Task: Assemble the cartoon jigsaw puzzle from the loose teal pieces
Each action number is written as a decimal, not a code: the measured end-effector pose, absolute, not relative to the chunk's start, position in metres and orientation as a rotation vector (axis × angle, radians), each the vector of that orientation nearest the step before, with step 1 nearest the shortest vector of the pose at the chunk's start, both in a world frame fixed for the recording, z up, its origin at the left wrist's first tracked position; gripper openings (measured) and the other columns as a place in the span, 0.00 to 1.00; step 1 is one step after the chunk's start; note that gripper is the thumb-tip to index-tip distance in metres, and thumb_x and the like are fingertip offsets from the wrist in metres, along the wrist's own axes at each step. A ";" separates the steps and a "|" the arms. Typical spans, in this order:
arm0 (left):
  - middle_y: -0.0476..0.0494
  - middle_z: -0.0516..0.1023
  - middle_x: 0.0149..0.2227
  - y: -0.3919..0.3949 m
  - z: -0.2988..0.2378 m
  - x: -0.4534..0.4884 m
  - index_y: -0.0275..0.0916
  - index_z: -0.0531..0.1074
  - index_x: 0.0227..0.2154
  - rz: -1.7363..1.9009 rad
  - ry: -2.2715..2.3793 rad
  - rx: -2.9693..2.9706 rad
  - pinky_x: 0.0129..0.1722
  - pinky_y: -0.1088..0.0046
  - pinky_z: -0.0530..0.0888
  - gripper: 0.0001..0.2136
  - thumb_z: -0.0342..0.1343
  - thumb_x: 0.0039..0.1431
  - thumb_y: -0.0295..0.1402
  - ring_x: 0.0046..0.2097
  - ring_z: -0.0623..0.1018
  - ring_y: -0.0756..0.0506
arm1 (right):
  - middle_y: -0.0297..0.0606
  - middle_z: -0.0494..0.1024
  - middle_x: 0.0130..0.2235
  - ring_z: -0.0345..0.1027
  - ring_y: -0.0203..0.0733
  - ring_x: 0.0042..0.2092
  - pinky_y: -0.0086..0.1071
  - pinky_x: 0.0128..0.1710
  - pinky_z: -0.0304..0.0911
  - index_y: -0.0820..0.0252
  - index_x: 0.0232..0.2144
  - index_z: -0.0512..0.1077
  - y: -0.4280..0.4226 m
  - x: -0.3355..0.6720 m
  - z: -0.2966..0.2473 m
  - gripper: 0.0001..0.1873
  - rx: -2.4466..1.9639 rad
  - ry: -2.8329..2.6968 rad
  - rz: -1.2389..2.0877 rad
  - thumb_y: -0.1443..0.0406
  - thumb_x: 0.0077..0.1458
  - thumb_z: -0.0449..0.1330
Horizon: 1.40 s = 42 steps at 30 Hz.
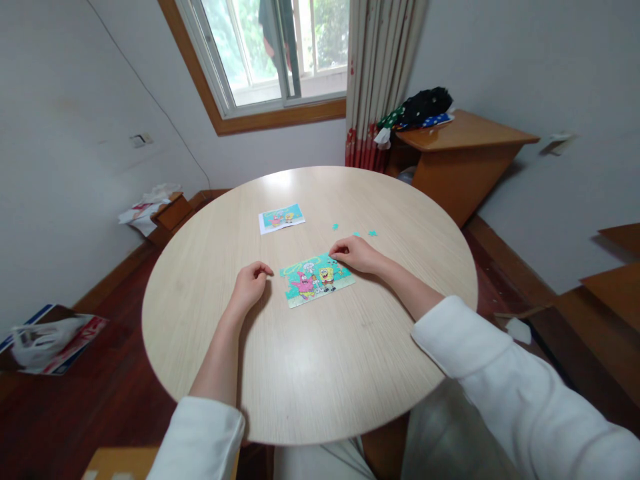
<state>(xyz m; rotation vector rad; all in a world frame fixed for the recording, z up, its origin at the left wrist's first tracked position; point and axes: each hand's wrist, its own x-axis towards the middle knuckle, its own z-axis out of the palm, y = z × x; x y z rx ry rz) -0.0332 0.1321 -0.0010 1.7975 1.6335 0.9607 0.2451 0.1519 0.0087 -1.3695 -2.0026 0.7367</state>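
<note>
A nearly filled-in jigsaw puzzle (pixel 313 283) with bright cartoon figures on a turquoise ground lies flat on the round table (pixel 320 373). My right hand (pixel 356 255) is at its upper right edge, thumb and fingers pinched together on a puzzle piece that they mostly cover. To the left of the puzzle, apart from it, my left hand (pixel 251 285) rests on the table with loosely curled fingers and nothing seen in them. Beyond my right hand lie small loose turquoise pieces (pixel 373 233), one partly hidden behind the hand.
A printed picture card (pixel 281 218) with the same cartoon scene lies farther back on the table. Behind the table are a window (pixel 280 53) and a curtain (pixel 375 73). A wooden desk (pixel 465 137) with dark cloth on it stands at the back right.
</note>
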 end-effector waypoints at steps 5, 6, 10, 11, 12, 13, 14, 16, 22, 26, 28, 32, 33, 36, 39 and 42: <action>0.45 0.76 0.27 0.133 -0.002 -0.033 0.37 0.70 0.22 0.969 1.625 1.801 0.36 0.72 0.68 0.09 0.44 0.43 0.27 0.32 0.74 0.47 | 0.38 0.78 0.28 0.68 0.35 0.30 0.27 0.32 0.60 0.64 0.27 0.77 0.152 0.243 0.007 0.07 -1.386 -1.994 0.721 0.70 0.48 0.57; 0.46 0.77 0.27 0.133 -0.001 -0.033 0.38 0.70 0.22 0.970 1.625 1.800 0.36 0.72 0.68 0.09 0.44 0.43 0.27 0.32 0.74 0.47 | 0.38 0.78 0.28 0.68 0.35 0.30 0.27 0.32 0.60 0.64 0.27 0.77 0.152 0.243 0.007 0.07 -1.385 -1.995 0.714 0.70 0.48 0.57; 0.46 0.77 0.28 0.132 -0.001 -0.033 0.38 0.70 0.22 0.964 1.627 1.796 0.37 0.72 0.68 0.09 0.44 0.43 0.27 0.32 0.74 0.47 | 0.37 0.78 0.27 0.67 0.34 0.30 0.27 0.31 0.60 0.63 0.27 0.77 0.150 0.242 0.009 0.07 -1.383 -2.011 0.699 0.70 0.48 0.58; 0.46 0.77 0.28 0.132 -0.001 -0.033 0.38 0.70 0.22 0.962 1.624 1.798 0.37 0.72 0.68 0.09 0.44 0.43 0.28 0.32 0.74 0.47 | 0.36 0.78 0.27 0.67 0.34 0.30 0.27 0.31 0.60 0.63 0.27 0.76 0.150 0.242 0.009 0.07 -1.383 -2.017 0.695 0.70 0.48 0.57; 0.45 0.77 0.28 0.132 -0.001 -0.034 0.38 0.70 0.22 0.959 1.624 1.799 0.37 0.72 0.68 0.09 0.44 0.43 0.28 0.32 0.74 0.47 | 0.36 0.77 0.27 0.67 0.34 0.29 0.27 0.31 0.60 0.63 0.27 0.76 0.150 0.242 0.010 0.07 -1.384 -2.024 0.688 0.70 0.48 0.57; 0.45 0.77 0.28 0.132 -0.002 -0.034 0.38 0.70 0.22 0.957 1.625 1.800 0.36 0.72 0.68 0.09 0.44 0.43 0.28 0.32 0.73 0.47 | 0.36 0.77 0.27 0.66 0.34 0.29 0.27 0.31 0.60 0.63 0.27 0.76 0.149 0.242 0.010 0.07 -1.385 -2.033 0.679 0.71 0.48 0.57; 0.45 0.77 0.27 0.132 -0.002 -0.034 0.38 0.70 0.22 0.955 1.626 1.800 0.36 0.72 0.68 0.09 0.44 0.43 0.28 0.32 0.73 0.47 | 0.36 0.77 0.27 0.66 0.33 0.29 0.27 0.31 0.59 0.63 0.27 0.76 0.149 0.242 0.010 0.06 -1.388 -2.039 0.667 0.71 0.47 0.58; 0.45 0.77 0.27 0.132 -0.001 -0.034 0.38 0.70 0.22 0.955 1.631 1.798 0.36 0.72 0.68 0.09 0.44 0.43 0.28 0.32 0.73 0.47 | 0.35 0.76 0.26 0.65 0.33 0.28 0.27 0.30 0.59 0.63 0.26 0.76 0.150 0.241 0.010 0.06 -1.394 -2.050 0.641 0.71 0.46 0.59; 0.45 0.77 0.27 0.133 -0.001 -0.034 0.38 0.70 0.22 0.958 1.629 1.790 0.36 0.72 0.68 0.09 0.44 0.43 0.29 0.32 0.74 0.47 | 0.35 0.76 0.27 0.64 0.33 0.28 0.27 0.32 0.58 0.62 0.25 0.75 0.150 0.239 0.009 0.05 -1.382 -2.081 0.578 0.73 0.45 0.59; 0.45 0.76 0.27 0.133 -0.003 -0.035 0.38 0.70 0.22 0.961 1.628 1.789 0.36 0.72 0.68 0.09 0.44 0.43 0.28 0.32 0.73 0.47 | 0.35 0.75 0.27 0.63 0.33 0.28 0.27 0.32 0.57 0.62 0.24 0.74 0.148 0.240 0.011 0.05 -1.321 -2.075 0.563 0.72 0.45 0.58; 0.46 0.76 0.27 0.133 -0.003 -0.035 0.38 0.70 0.22 0.960 1.638 1.782 0.36 0.72 0.68 0.09 0.44 0.42 0.28 0.32 0.73 0.47 | 0.35 0.74 0.26 0.63 0.34 0.29 0.28 0.31 0.57 0.62 0.25 0.74 0.150 0.245 0.012 0.05 -1.332 -1.986 0.533 0.71 0.45 0.58; 0.47 0.76 0.27 0.131 -0.002 -0.034 0.38 0.70 0.22 0.956 1.649 1.775 0.36 0.72 0.68 0.09 0.44 0.42 0.28 0.31 0.73 0.48 | 0.36 0.74 0.25 0.62 0.35 0.28 0.29 0.31 0.56 0.63 0.25 0.75 0.161 0.264 0.012 0.06 -1.426 -1.744 0.411 0.67 0.46 0.58; 0.46 0.76 0.27 0.131 -0.001 -0.034 0.38 0.70 0.22 0.956 1.651 1.774 0.36 0.72 0.68 0.09 0.44 0.42 0.28 0.31 0.73 0.48 | 0.36 0.74 0.25 0.62 0.35 0.28 0.29 0.31 0.57 0.63 0.25 0.75 0.165 0.270 0.011 0.06 -1.453 -1.696 0.390 0.67 0.45 0.58; 0.46 0.76 0.26 0.130 0.000 -0.034 0.38 0.70 0.22 0.953 1.658 1.776 0.35 0.72 0.68 0.09 0.44 0.43 0.28 0.31 0.73 0.47 | 0.37 0.75 0.25 0.62 0.36 0.28 0.30 0.30 0.57 0.63 0.24 0.76 0.175 0.289 0.007 0.06 -1.532 -1.593 0.321 0.68 0.43 0.58; 0.46 0.76 0.26 0.131 -0.001 -0.034 0.38 0.70 0.22 0.956 1.646 1.781 0.35 0.72 0.68 0.09 0.44 0.43 0.28 0.30 0.73 0.47 | 0.38 0.75 0.25 0.61 0.36 0.27 0.30 0.30 0.57 0.63 0.24 0.76 0.180 0.300 0.003 0.07 -1.588 -1.532 0.307 0.69 0.43 0.57; 0.46 0.76 0.27 0.131 -0.002 -0.034 0.38 0.70 0.22 0.968 1.631 1.787 0.35 0.72 0.68 0.09 0.44 0.43 0.28 0.31 0.73 0.47 | 0.38 0.75 0.26 0.61 0.36 0.27 0.31 0.31 0.57 0.63 0.25 0.76 0.179 0.299 0.004 0.08 -1.596 -1.541 0.306 0.69 0.43 0.57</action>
